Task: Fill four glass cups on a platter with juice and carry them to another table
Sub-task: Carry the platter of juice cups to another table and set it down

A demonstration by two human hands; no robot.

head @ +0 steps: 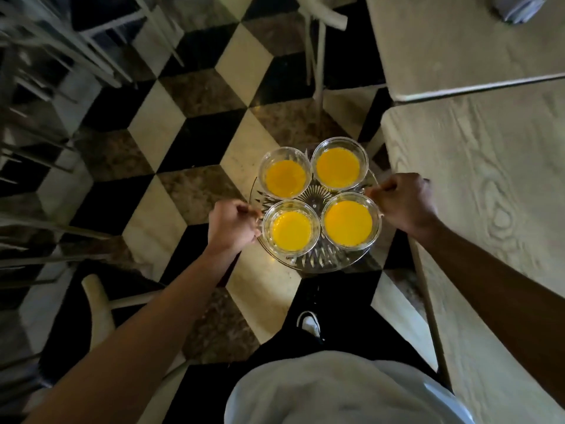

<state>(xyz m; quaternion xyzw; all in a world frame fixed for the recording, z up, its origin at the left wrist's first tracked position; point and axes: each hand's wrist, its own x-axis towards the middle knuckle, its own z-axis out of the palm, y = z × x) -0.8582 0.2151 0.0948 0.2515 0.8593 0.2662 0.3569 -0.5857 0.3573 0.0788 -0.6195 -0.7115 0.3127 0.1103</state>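
While the platter [324,261] hangs in the air above the chequered floor [195,123], both hands clamp its rim from opposite sides. The left hand [234,226] curls its fingers round the left edge, just beside the near-left cup [291,229]; the right hand [403,200] grips the right edge, touching or almost touching the near-right cup [348,221]. The platter is clear cut glass with a starburst pattern that shows between the cups and along its near rim.

Four glass cups stand on it in a tight square, their rims touching or nearly so. Behind the two near ones are the far-left cup [285,173] and the far-right cup [338,164]. Each holds opaque orange-yellow juice, its surface level and below the rim.

To the right, a pale wood-grain table [489,185] runs alongside the platter, its edge near the right hand. A second table [458,41] lies beyond it. White chair legs [318,56] stand on the floor further off, and part of another chair [97,304] shows at lower left. Below the platter, dark trousers and one shoe [310,322] are visible.
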